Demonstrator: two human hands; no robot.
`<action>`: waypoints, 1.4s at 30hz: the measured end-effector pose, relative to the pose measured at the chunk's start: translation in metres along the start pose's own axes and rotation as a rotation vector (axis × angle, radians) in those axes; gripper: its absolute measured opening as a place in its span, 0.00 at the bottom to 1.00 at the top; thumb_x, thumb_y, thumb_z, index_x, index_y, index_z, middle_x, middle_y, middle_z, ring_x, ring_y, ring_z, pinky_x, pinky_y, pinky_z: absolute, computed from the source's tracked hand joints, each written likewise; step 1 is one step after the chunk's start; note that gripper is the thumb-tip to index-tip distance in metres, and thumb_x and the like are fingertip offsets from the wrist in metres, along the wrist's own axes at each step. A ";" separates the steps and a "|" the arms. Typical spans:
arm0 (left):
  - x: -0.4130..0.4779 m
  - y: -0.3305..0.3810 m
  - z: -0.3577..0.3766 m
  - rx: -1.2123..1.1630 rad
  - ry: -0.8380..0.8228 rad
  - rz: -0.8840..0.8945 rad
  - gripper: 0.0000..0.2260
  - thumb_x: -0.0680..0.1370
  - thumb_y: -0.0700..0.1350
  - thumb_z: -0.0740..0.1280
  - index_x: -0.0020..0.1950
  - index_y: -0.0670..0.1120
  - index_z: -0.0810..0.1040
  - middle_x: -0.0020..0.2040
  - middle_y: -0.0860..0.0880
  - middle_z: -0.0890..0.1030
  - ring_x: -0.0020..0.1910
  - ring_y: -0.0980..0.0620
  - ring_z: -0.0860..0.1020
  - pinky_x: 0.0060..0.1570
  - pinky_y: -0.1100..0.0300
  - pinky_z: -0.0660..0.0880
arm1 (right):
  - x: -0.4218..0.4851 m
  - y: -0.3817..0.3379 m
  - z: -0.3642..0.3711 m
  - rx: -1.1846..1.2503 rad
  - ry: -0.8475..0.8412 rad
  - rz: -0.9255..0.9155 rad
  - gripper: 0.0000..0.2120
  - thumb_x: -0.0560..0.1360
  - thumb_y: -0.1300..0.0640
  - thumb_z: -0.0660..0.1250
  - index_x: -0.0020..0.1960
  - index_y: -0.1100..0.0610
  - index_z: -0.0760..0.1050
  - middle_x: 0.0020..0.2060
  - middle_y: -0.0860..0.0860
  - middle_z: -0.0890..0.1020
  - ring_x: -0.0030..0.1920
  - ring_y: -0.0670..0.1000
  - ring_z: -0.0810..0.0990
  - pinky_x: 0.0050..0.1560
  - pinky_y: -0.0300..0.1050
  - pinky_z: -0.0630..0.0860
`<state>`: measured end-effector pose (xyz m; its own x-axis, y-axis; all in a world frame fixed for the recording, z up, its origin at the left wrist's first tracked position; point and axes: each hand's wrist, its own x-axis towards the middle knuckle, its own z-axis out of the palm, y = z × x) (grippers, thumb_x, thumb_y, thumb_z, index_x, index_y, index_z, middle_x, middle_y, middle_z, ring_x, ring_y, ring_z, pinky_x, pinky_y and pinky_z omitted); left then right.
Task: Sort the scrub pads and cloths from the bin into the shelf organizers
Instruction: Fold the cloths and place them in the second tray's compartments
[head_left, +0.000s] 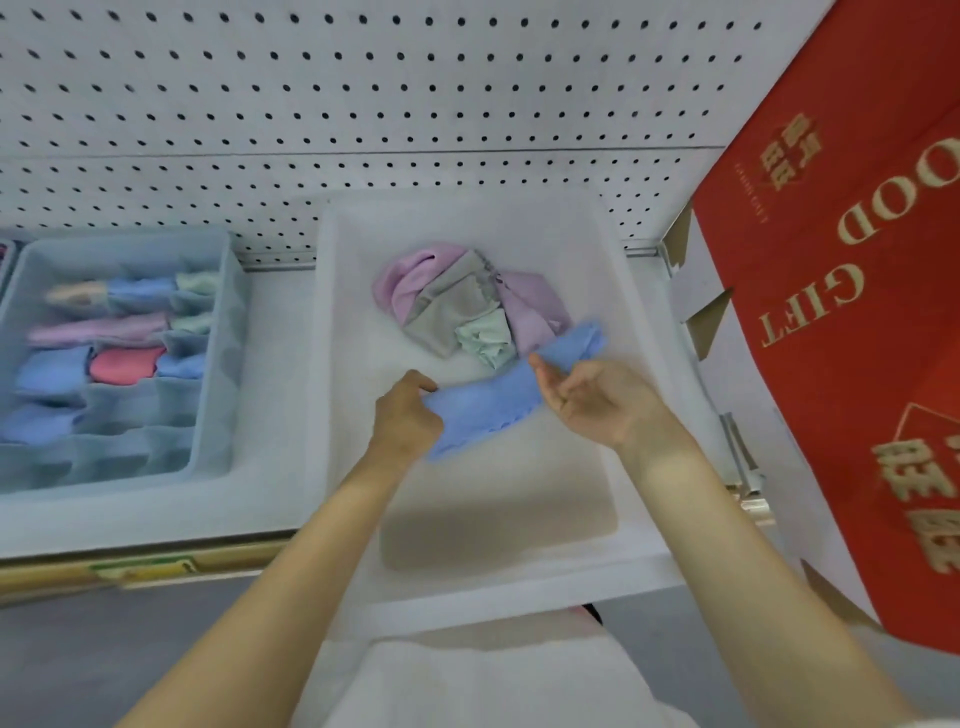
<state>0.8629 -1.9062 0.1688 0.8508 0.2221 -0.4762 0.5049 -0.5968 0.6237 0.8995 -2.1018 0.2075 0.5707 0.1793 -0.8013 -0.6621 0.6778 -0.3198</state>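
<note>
A white bin (343, 322) stands on the shelf in front of me. Inside it, both hands hold a blue cloth (498, 395) stretched between them. My left hand (408, 415) grips its lower left end with curled fingers. My right hand (587, 397), palm up, pinches the cloth near its upper right part. Behind the blue cloth lies a heap of cloths (467, 301) in pink, grey, lilac and pale green. To the left stands a blue-grey shelf organizer (228, 332) with divided cells that hold rolled cloths in blue, pink, lilac, green and red.
A white pegboard (363, 93) backs the shelf. A red box with gold lettering (841, 291) leans close along the bin's right side. The shelf's front edge (145, 566) carries a yellow and green label strip. A second organizer's edge (5, 260) shows at far left.
</note>
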 end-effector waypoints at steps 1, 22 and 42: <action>0.004 0.000 -0.006 0.004 0.003 -0.024 0.17 0.73 0.31 0.62 0.61 0.40 0.74 0.52 0.42 0.77 0.49 0.46 0.74 0.40 0.65 0.63 | -0.001 0.007 -0.004 -0.054 0.046 0.010 0.13 0.70 0.77 0.54 0.47 0.67 0.73 0.43 0.60 0.81 0.41 0.53 0.83 0.34 0.40 0.81; -0.012 -0.020 -0.002 -0.215 0.108 -0.214 0.16 0.77 0.35 0.59 0.63 0.41 0.77 0.64 0.43 0.77 0.63 0.44 0.74 0.61 0.58 0.69 | 0.045 0.051 0.015 -2.329 -0.378 -0.874 0.17 0.74 0.52 0.69 0.61 0.55 0.74 0.56 0.54 0.74 0.60 0.55 0.70 0.55 0.46 0.67; 0.033 0.011 -0.008 0.353 -0.177 0.102 0.14 0.77 0.44 0.67 0.62 0.43 0.75 0.62 0.42 0.77 0.61 0.42 0.74 0.59 0.53 0.70 | 0.047 0.029 -0.001 -2.098 -0.250 -0.841 0.05 0.74 0.61 0.67 0.47 0.56 0.81 0.50 0.53 0.79 0.53 0.56 0.78 0.51 0.52 0.75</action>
<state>0.8971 -1.8996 0.1648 0.8398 0.0303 -0.5420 0.3121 -0.8439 0.4363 0.9065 -2.0740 0.1600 0.8206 0.5181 -0.2414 0.3622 -0.7981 -0.4815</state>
